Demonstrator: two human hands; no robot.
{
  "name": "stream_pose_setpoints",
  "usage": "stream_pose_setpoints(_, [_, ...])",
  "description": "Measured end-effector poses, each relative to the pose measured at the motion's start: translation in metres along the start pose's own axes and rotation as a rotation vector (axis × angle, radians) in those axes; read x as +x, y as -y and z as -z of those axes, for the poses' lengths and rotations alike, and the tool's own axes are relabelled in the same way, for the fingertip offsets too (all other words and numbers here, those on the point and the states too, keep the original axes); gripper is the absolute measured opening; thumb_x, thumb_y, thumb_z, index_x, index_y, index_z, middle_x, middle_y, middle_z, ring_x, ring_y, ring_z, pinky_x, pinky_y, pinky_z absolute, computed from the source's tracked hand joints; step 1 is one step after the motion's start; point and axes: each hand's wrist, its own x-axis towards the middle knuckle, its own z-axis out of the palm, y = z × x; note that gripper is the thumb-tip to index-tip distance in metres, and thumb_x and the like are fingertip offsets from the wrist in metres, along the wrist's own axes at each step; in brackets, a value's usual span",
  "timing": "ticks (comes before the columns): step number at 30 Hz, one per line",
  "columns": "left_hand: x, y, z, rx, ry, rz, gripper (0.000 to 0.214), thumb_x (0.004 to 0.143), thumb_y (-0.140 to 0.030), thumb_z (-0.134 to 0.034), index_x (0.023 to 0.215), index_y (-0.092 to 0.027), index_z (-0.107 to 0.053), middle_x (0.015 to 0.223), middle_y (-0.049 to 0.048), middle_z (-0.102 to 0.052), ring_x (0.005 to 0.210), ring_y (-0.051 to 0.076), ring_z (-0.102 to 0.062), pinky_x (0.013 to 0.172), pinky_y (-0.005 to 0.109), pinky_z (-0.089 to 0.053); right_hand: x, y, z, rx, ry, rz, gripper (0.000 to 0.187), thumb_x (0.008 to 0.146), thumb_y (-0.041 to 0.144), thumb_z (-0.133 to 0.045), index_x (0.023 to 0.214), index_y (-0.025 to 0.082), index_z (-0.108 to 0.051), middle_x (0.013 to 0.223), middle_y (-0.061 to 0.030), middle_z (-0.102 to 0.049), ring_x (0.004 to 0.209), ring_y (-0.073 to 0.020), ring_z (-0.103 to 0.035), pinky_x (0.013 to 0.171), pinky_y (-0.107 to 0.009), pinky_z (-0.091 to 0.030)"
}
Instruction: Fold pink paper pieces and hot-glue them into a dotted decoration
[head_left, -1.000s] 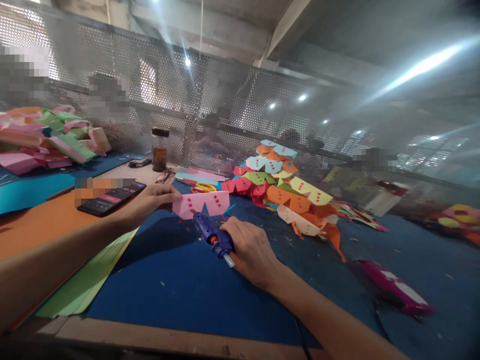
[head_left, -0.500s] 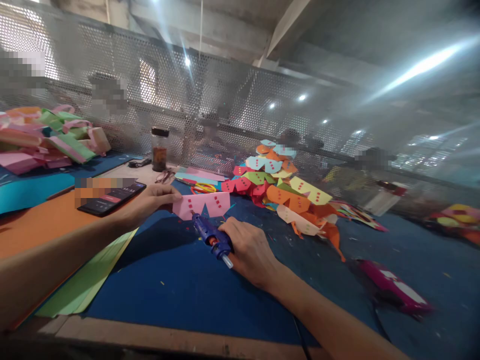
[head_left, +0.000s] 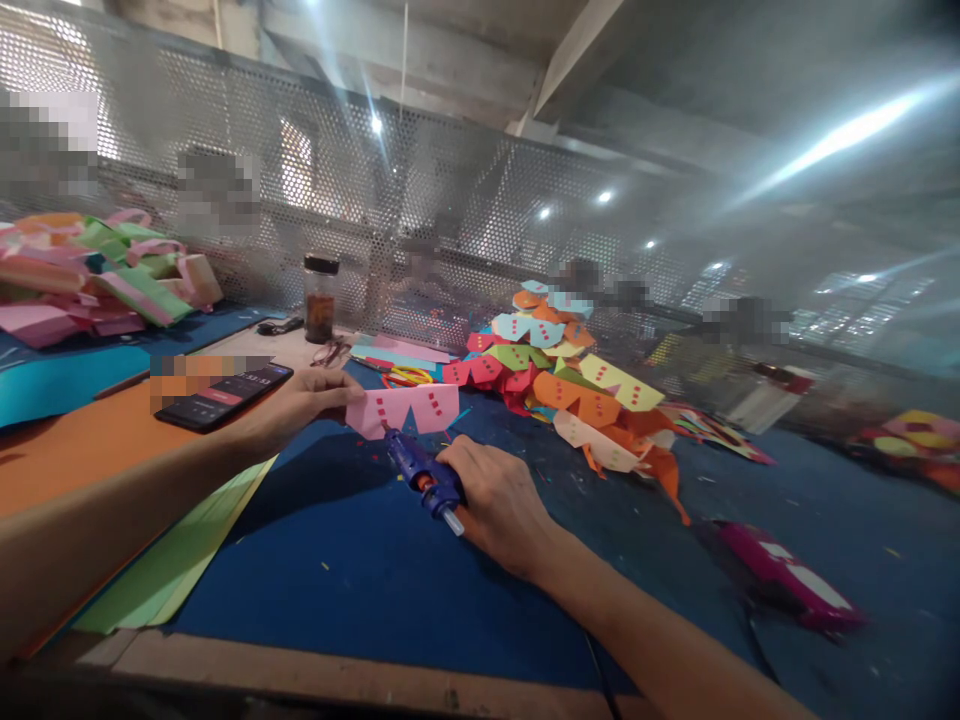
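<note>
My left hand [head_left: 296, 400] pinches the left end of a pink paper cut-out [head_left: 409, 408] with small red squares, holding it just above the blue work mat [head_left: 360, 570]. My right hand [head_left: 499, 500] is wrapped round a blue glue gun [head_left: 420, 472], whose nozzle touches the lower edge of the pink piece near its middle. A white glue stick pokes out of the gun's back end.
A heap of similar coloured paper cut-outs [head_left: 570, 385] lies behind the hands. A phone [head_left: 225, 392] rests on orange card at the left, by green sheets [head_left: 180, 560]. A dark jar [head_left: 320, 298] stands by the perforated metal screen. More folded paper [head_left: 97, 275] is piled far left.
The glue gun's nozzle has crept slightly up and left along the pink piece's lower edge. Both hands otherwise keep their places.
</note>
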Motion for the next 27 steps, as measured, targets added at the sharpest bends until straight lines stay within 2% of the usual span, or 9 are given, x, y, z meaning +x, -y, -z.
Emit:
stream_pose_setpoints(15, [0.0006, 0.0011, 0.0010, -0.011, -0.031, -0.017, 0.024, 0.070, -0.037, -0.081, 0.070, -0.016, -0.070, 0.068, 0.0024, -0.067, 0.066, 0.016, -0.061, 0.068, 0.028, -0.051, -0.0002, 0.0003, 0.0010, -0.002, 0.009, -0.013, 0.017, 0.083, 0.016, -0.065, 0.098, 0.016, -0.058, 0.090, -0.0060, -0.065, 0.076, -0.0207, -0.059, 0.067, -0.032, -0.039])
stream_pose_setpoints(21, [0.0003, -0.0007, 0.0004, -0.015, -0.022, -0.012, 0.022, 0.071, -0.035, -0.081, 0.069, -0.016, -0.070, 0.067, 0.0022, -0.067, 0.065, 0.015, -0.061, 0.068, 0.028, -0.050, 0.0000, 0.0006, 0.0000, -0.007, 0.007, -0.027, 0.012, 0.086, 0.018, -0.062, 0.097, 0.017, -0.058, 0.089, -0.0056, -0.066, 0.075, -0.0201, -0.059, 0.066, -0.031, -0.038])
stream_pose_setpoints(27, [-0.0002, -0.0001, 0.0004, -0.015, -0.003, -0.010, 0.021, 0.073, -0.034, -0.079, 0.069, -0.016, -0.070, 0.067, 0.0022, -0.067, 0.065, 0.014, -0.061, 0.069, 0.028, -0.050, -0.0011, 0.0002, -0.0004, -0.001, 0.001, -0.028, 0.014, 0.086, 0.019, -0.064, 0.099, 0.017, -0.057, 0.090, -0.0058, -0.066, 0.076, -0.0205, -0.059, 0.066, -0.031, -0.038])
